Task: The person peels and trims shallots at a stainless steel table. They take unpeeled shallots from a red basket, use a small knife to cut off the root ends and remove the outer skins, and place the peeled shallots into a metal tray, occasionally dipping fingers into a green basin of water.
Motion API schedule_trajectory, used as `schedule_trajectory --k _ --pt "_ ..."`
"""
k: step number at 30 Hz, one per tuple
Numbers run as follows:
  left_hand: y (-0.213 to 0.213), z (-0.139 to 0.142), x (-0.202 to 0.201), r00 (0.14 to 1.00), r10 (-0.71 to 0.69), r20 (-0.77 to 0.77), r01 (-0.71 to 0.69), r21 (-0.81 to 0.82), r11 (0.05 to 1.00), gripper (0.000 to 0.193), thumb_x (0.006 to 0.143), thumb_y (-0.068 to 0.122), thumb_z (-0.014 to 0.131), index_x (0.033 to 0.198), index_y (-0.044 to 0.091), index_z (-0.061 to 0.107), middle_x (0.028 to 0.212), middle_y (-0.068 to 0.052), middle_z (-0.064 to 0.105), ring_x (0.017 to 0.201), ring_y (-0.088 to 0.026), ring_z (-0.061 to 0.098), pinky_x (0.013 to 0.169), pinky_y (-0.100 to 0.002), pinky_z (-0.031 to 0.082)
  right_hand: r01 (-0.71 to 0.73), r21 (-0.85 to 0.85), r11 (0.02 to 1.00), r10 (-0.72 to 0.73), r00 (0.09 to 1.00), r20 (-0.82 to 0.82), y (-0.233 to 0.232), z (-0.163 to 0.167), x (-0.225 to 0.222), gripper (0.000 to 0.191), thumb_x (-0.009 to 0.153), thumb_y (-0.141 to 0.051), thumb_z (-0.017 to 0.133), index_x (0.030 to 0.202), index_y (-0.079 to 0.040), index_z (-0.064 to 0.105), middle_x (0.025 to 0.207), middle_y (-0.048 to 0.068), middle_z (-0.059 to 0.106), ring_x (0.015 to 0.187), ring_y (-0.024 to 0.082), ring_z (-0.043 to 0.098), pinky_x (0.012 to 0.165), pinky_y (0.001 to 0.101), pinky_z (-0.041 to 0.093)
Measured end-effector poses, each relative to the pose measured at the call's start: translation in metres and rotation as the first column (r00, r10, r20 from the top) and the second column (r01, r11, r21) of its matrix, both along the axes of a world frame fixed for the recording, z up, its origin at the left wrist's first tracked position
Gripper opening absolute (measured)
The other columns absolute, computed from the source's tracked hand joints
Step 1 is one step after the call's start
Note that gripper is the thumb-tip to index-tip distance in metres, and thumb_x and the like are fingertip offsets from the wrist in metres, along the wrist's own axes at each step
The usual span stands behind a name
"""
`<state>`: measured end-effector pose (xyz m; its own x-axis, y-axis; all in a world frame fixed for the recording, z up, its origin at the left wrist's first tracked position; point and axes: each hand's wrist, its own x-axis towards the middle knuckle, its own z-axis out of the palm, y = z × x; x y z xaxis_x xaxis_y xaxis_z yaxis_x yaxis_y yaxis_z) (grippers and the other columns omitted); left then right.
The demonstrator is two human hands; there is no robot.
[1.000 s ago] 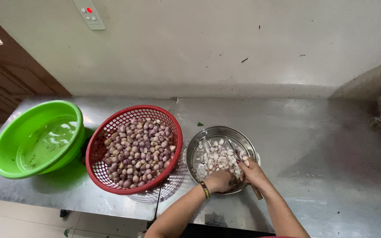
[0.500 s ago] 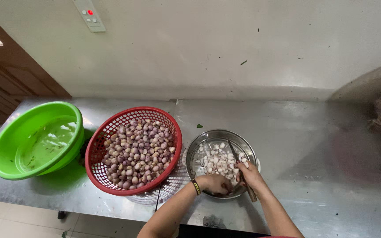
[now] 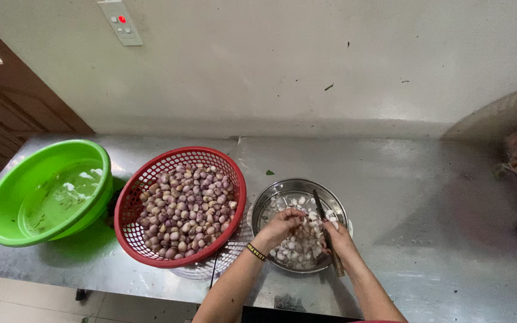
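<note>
Nearest, the right hand (image 3: 337, 238) gripped a knife (image 3: 325, 234), blade pointing away over a metal bowl (image 3: 336, 209) of peeled bulbs (image 3: 297, 248). The left hand (image 3: 282, 226) was curled around one bulb inside that bowl. Just left stood a red basket (image 3: 145, 185) heaped with unpeeled shallots (image 3: 188, 209), then a green basin (image 3: 7, 203) of water, all on the steel surface (image 3: 426, 203) against the wall (image 3: 270, 66).

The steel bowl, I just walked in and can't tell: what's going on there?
A person works over the steel bowl of pale peeled pieces. The left hand reaches into the pieces, while the right hand holds a knife over them. Beside it sits a red basket of purplish shallots, then a green basin of water, all on a metal counter.
</note>
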<state>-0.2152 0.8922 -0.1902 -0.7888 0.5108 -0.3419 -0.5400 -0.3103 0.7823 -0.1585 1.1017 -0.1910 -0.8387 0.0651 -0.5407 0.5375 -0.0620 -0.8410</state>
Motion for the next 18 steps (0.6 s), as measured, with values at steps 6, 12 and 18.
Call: schedule_trajectory --k 6,12,18 --pt "0.011 0.002 0.009 0.976 0.158 0.150 -0.195 0.276 0.941 0.020 0.102 0.003 0.063 0.122 0.006 0.060 0.106 -0.004 0.069 0.096 -0.018 0.069 0.083 -0.033 0.058 -0.041 -0.212 0.976 0.028 0.998 -0.065 -0.016 -0.002 0.009 0.034 0.105 -0.033 0.046 0.094 -0.002 0.056 0.053 0.005 0.052 0.042 0.017 0.049 0.041 0.0313 0.038" --pt "0.020 0.006 0.014 0.958 0.241 0.157 -0.276 0.275 0.921 0.032 0.099 0.005 0.061 0.131 0.009 0.062 0.114 -0.008 0.072 0.099 -0.019 0.069 0.087 -0.034 0.058 -0.083 -0.005 0.997 0.081 0.989 -0.122 -0.023 0.000 0.015 0.031 0.105 -0.032 0.046 0.097 -0.006 0.061 0.053 0.004 0.054 0.041 0.014 0.048 0.040 0.0303 0.036" --pt "0.020 0.011 0.019 0.959 0.220 0.178 -0.266 0.303 0.915 0.034 0.100 0.006 0.062 0.134 0.003 0.063 0.117 -0.009 0.072 0.098 -0.019 0.069 0.089 -0.034 0.059 -0.136 0.134 0.982 0.173 0.931 -0.320 -0.025 -0.004 0.018 0.024 0.103 -0.027 0.052 0.103 -0.006 0.062 0.056 0.001 0.054 0.046 0.010 0.051 0.044 0.0284 0.040"
